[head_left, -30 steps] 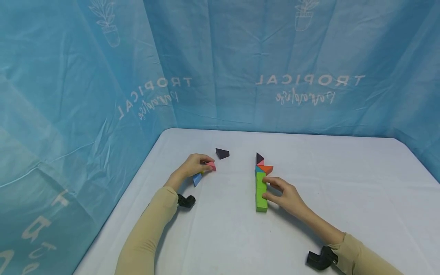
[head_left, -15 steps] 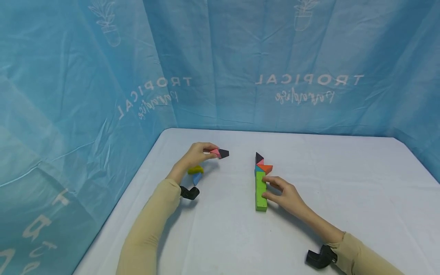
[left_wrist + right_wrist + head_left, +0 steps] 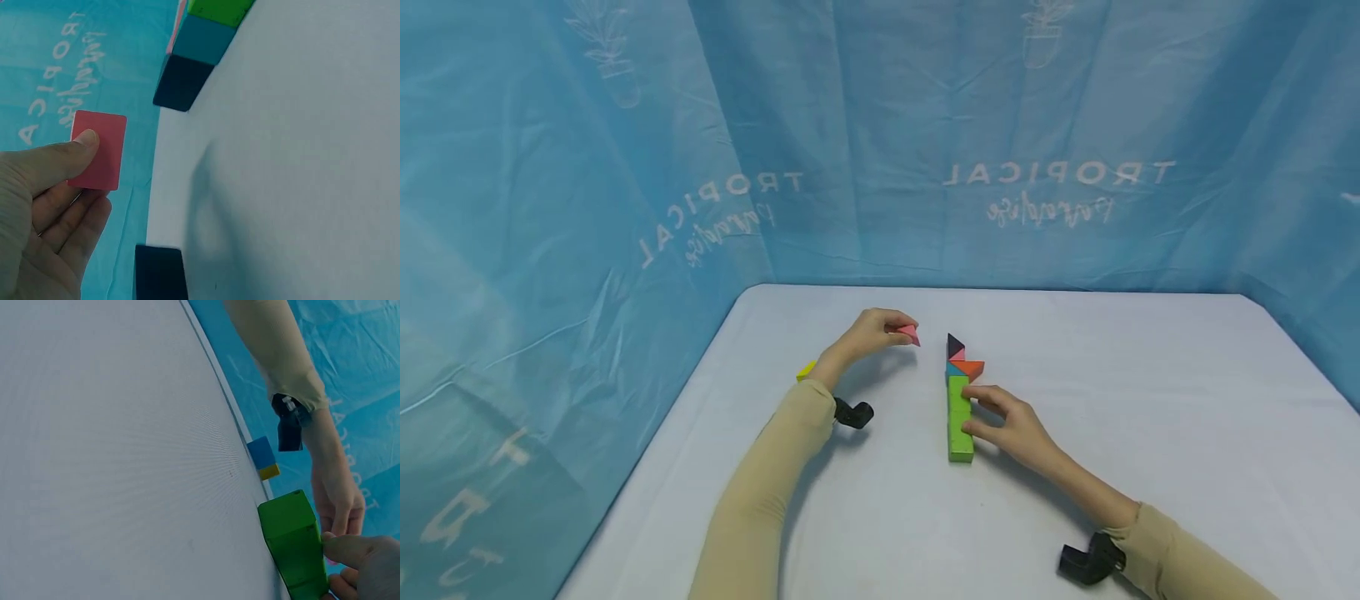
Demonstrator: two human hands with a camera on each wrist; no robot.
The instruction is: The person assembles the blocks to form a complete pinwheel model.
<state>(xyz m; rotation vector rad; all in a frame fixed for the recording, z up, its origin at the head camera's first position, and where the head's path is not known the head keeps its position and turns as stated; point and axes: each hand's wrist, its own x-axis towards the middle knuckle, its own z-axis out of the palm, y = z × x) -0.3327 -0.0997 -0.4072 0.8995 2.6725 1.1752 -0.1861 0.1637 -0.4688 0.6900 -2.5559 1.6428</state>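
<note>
My left hand [image 3: 868,335] pinches a pink triangular block [image 3: 910,333] between thumb and fingers, above the far part of the table. Up close in the left wrist view, the thumb lies over a flat rectangular face of it. My right hand [image 3: 1011,421] rests thumb and forefinger, spread apart, against the right side of a row of green blocks [image 3: 959,429]. At the row's far end sit a blue block [image 3: 953,369], an orange triangle [image 3: 972,369], a small pink piece [image 3: 958,356] and a black triangle [image 3: 954,345]. The right wrist view shows the green block [image 3: 290,544] beside the fingertips.
A yellow block [image 3: 806,370] lies behind my left wrist; a blue block [image 3: 261,452] beside it shows in the right wrist view. A dark block [image 3: 159,275] stands below the left hand, hidden in the head view. Blue printed cloth [image 3: 865,167] hangs behind the white table [image 3: 1075,367].
The left hand has carried the pink block away and to the right, past the black block, closer to the row. The right hand stays at the green blocks. The head view has shifted slightly.
</note>
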